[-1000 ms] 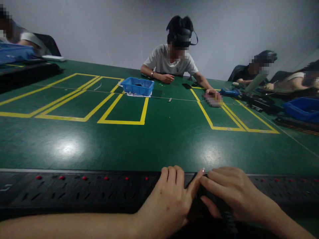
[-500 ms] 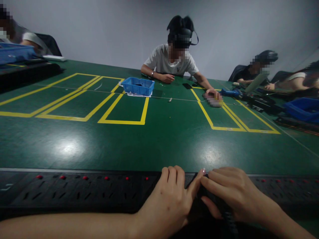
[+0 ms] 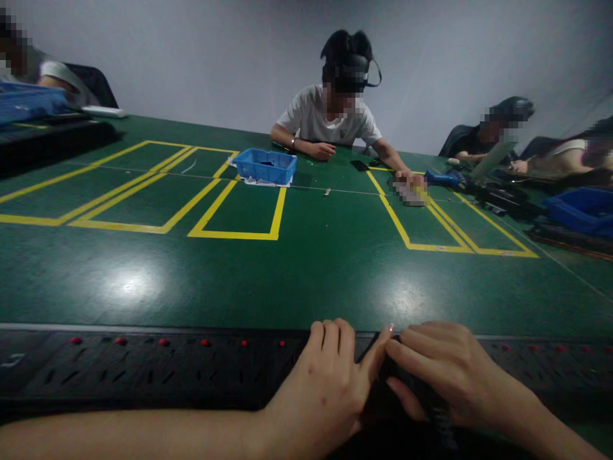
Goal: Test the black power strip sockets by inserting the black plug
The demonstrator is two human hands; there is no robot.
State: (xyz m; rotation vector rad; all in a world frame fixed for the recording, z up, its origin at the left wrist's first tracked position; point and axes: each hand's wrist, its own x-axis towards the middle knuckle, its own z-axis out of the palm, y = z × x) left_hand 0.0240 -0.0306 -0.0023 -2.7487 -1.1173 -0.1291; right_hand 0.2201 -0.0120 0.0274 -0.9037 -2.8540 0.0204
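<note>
The green tabletop point(image 3: 335, 275) fills most of the view. A long black strip point(image 3: 143, 370) with red buttons and slanted slots runs along its near edge. Yellow tape outlines point(image 3: 234, 236) mark the left and right parts of the tabletop. At the far edge, a person in a white shirt point(image 3: 330, 118) leans on it with both forearms, one hand at a blurred greyish item point(image 3: 409, 193). Other people sit at the far left and far right.

The left hand point(image 3: 320, 383) lies over the strip, right of centre at the near edge, with three fingers bent close together and the index finger stretched toward the right hand point(image 3: 447, 367); its thumb is hidden, so its grip cannot be told. The right hand is curled nearly closed, fingers above and thumb below, around a dark object point(image 3: 416, 382) whose ribbed part points down toward the wearer. The object sits at the near edge, between the hands; its full shape is too dark to tell.

One blue bin point(image 3: 582, 207) stands by the right edge, another point(image 3: 29, 102) at the far left corner. A smaller blue tray point(image 3: 265, 169) sits on white paper toward the far edge, and a flat black item point(image 3: 359, 165) lies near the person opposite.
</note>
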